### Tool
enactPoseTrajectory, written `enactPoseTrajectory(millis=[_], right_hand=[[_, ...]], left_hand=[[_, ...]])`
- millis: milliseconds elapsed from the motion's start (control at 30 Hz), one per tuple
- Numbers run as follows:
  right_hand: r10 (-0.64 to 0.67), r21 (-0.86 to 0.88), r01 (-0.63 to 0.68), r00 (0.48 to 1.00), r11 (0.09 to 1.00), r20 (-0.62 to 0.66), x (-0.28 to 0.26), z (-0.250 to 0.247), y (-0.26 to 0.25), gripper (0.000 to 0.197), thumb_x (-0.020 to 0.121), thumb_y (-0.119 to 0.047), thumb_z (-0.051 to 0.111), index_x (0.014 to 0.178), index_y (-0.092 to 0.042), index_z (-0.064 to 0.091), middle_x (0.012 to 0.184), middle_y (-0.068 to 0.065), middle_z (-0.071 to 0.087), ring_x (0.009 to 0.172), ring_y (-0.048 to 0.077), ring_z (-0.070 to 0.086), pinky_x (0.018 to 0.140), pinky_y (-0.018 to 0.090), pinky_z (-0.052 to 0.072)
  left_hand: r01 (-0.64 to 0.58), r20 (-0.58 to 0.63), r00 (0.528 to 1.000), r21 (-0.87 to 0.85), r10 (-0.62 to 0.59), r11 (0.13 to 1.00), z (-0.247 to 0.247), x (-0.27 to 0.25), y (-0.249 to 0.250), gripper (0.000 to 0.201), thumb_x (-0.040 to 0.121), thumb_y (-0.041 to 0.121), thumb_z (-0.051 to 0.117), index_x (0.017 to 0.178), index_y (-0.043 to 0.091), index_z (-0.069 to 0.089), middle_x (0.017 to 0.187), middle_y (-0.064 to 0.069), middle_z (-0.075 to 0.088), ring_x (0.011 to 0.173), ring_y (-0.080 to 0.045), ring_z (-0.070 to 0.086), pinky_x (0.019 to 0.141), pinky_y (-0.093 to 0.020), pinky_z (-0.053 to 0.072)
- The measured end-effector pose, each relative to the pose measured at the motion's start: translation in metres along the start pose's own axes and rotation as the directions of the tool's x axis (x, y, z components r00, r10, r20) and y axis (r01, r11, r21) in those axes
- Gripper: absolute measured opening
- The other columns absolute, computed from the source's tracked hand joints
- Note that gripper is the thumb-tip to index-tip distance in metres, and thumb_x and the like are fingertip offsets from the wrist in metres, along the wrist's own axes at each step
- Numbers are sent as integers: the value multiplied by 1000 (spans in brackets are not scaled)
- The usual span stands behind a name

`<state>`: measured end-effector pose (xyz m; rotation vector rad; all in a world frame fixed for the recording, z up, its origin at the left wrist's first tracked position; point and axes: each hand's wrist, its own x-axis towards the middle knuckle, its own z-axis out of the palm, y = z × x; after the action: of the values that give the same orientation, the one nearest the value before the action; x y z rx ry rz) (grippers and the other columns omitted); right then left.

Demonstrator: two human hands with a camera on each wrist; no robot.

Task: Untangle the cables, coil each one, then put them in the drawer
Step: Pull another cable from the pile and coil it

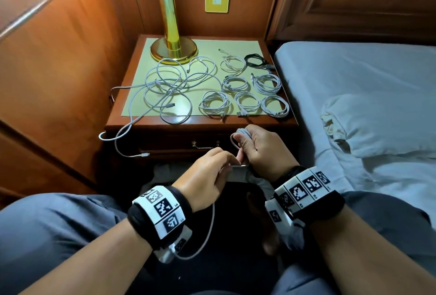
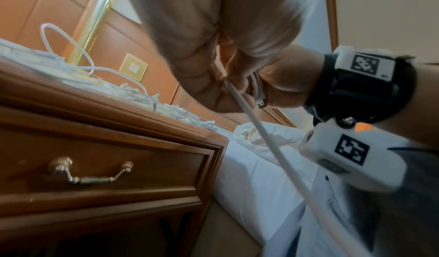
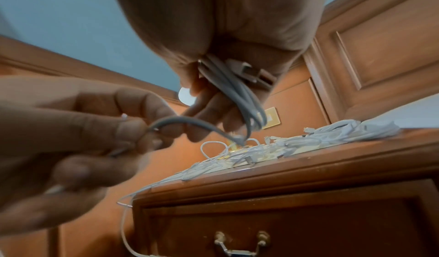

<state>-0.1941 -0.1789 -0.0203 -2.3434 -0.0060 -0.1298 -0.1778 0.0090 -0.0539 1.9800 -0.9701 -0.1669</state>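
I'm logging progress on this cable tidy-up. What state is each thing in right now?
Drawer: closed.
Tangled cables: loose, uncoiled, one end hanging off the nightstand.
Coiled white cables: six finished, on the nightstand.
Black cable: coiled.
Cable in hands: partly wound.
Left hand: pinching the loose strand.
Right hand: gripping the loops.

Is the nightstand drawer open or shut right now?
Shut. The dark wooden drawer front sits flush in the nightstand frame, its brass handle untouched; no gap shows in either wrist view.
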Motion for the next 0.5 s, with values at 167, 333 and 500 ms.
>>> enactPoseTrajectory(millis=[167,333,500], right_hand=[[-5,-84,8,1000,996,31,2,-5,6,29,100,-37,51,74,-24,51,59,-3,59,61,11,57,63,34,44],[80,-125,-94,990,988,-116,7,-30,21,28,100,-35,53,84,-14,60,64,-4,58,64,18,55,64,32,39],[133,275,-168,981,947,140,-1,-14,3,31,104,-28,47,77,-14,54,58,7,65,46,15,56,51,28,44]], left_hand=[[17,54,998,90,-22,996,-12,3,1,10,93,12,63,101,18,58,89,7,55,77,-2,50,70,-13,39],[-27,-56,998,184,38,983,-46,5,-21,11,93,7,65,96,15,72,88,5,63,80,-12,62,75,-29,51],[-13,-193,981,-14,10,1000,-43,10,-7,14,93,13,67,102,11,77,91,14,73,86,2,68,81,-11,47]])
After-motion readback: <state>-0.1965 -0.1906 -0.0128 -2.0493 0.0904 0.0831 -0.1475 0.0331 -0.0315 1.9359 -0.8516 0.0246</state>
